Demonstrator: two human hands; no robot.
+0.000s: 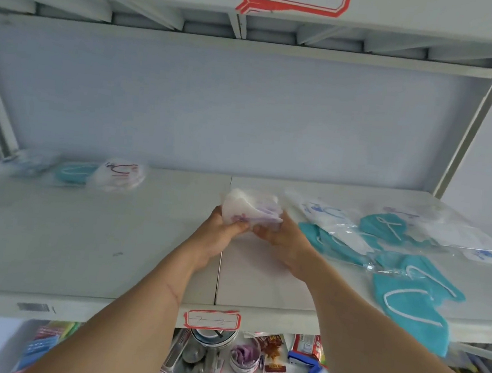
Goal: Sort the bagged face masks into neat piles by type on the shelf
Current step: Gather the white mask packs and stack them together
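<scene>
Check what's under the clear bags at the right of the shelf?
Under the clear bags lie teal masks with white ear loops, and white masks, all on the shelf. How many are stacked below is hidden by overlap and glare.

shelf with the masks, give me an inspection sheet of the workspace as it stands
surface: white shelf, a seam down its middle.
job's things: white mask bundle held mid-shelf; white mask pack beside a teal one at far left; teal masks and clear bagged packs strewn at right, one overhanging the front edge.
clutter: nothing seen on this shelf.
grip: left hand and right hand both grip the bundle.
cables: nothing seen.
surroundings: red-bordered label on the shelf edge; tins and packets on the level below.
</scene>
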